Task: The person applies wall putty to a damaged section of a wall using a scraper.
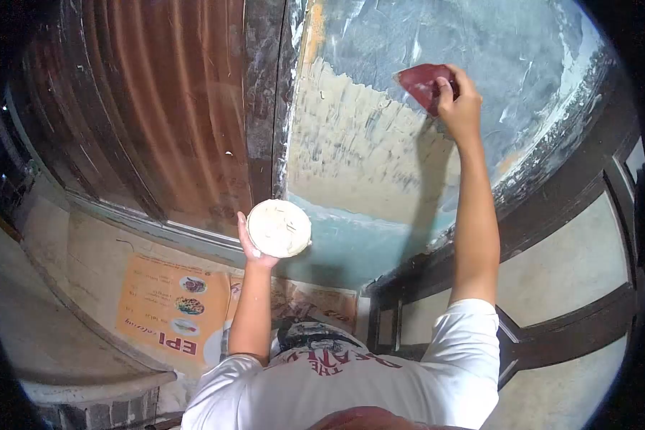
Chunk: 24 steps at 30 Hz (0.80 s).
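My right hand point(460, 102) is raised to the upper wall and pinches a dark red flat scraper point(424, 82), whose edge lies close against the plaster. Around it the wall point(380, 43) is smeared grey-blue, with a rougher cream patch point(358, 143) of filler lower left of the scraper. Held out in front of my body, my left hand point(254, 244) wraps the side and underside of a round tub point(279, 228). Thick whitish paste fills the tub up to its rim, with some on my fingers.
Left of the wall is a dark wooden frame point(265, 107) with brown curtain point(172, 93) behind glass. An orange printed banner point(168, 304) lies on the floor. Dark-framed panels point(573, 261) stand close at my right.
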Available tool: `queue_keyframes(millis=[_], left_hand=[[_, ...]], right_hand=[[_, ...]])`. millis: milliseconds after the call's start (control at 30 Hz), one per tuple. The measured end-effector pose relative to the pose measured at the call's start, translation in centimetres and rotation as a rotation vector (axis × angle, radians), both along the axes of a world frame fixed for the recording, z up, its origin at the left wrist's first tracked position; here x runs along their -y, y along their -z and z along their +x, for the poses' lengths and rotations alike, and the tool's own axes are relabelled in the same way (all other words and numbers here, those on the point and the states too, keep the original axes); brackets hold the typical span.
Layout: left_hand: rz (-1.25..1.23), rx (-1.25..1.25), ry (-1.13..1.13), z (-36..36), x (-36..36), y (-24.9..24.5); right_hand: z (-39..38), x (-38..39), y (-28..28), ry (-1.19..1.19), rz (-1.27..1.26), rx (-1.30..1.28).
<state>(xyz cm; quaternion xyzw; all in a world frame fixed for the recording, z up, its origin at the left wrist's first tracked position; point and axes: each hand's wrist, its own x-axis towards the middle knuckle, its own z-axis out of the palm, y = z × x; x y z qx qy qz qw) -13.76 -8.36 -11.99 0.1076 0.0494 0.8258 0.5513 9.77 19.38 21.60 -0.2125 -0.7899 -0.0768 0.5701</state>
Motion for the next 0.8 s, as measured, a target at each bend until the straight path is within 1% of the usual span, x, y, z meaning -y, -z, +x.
queue_keyframes(millis=[33, 67, 100, 167, 200, 233, 300, 333, 367, 433, 467, 533, 567, 633, 667, 700, 767, 800], left_hand=[[0.001, -0.001, 0.000, -0.1, 0.0, 0.2], [-0.018, 0.032, -0.026, -0.2, 0.1, 0.4], [-0.037, 0.065, -0.052, -0.3, 0.1, 0.4], [-0.032, 0.058, -0.053, -0.4, 0.2, 0.4], [-0.049, 0.042, -0.049, -0.5, 0.3, 0.4], [-0.068, 0.025, -0.045, -0.5, 0.4, 0.4], [-0.068, 0.021, -0.058, -0.5, 0.6, 0.4], [-0.067, 0.016, -0.069, -0.4, 0.7, 0.4], [-0.067, 0.012, -0.078, -0.4, 0.8, 0.4], [-0.114, 0.027, -0.093, -0.6, 1.1, 0.9], [-0.101, 0.026, -0.098, -0.8, 1.1, 1.5], [-0.103, 0.018, -0.095, -0.4, 1.4, 0.5], [-0.102, 0.019, -0.096, -0.5, 1.4, 0.7], [-0.124, 0.038, -0.089, -0.7, 1.5, 0.9], [-0.124, 0.037, -0.089, -0.8, 1.6, 1.0], [-0.119, 0.041, -0.083, -0.7, 1.7, 0.6], [-0.114, 0.043, -0.077, -0.7, 1.9, 0.2], [-0.118, 0.037, -0.081, -0.7, 1.9, 0.1]], right_hand=[[0.3, -0.2, -0.6, -0.020, -0.061, -0.015], [0.4, -1.0, -0.4, -0.071, -0.060, -0.041], [0.3, -0.7, -0.2, -0.072, -0.058, -0.042], [0.1, 0.1, 0.6, -0.067, -0.091, 0.061], [0.0, 0.3, 1.0, 0.015, -0.046, 0.134], [-0.2, 0.3, 1.0, 0.014, -0.045, 0.133], [-0.6, 0.3, 1.1, 0.121, 0.098, 0.208], [-0.7, 1.2, 0.2, 0.153, 0.064, 0.204], [-0.5, -0.2, -0.1, 0.125, 0.078, 0.160], [-0.2, -0.8, -1.1, 0.054, 0.030, 0.059], [0.0, -0.9, -1.1, 0.053, 0.031, 0.059], [0.2, -0.1, -1.1, -0.005, -0.072, 0.073], [0.1, 0.1, -0.9, -0.005, -0.072, 0.074], [-0.4, 0.7, -0.3, 0.080, 0.045, 0.233], [-0.7, 1.0, -0.3, 0.135, 0.045, 0.242], [-0.7, 0.7, -0.5, 0.135, 0.046, 0.241], [-0.6, -0.6, -1.1, 0.189, 0.127, 0.102], [-0.3, -1.0, -1.2, 0.189, 0.126, 0.102]])
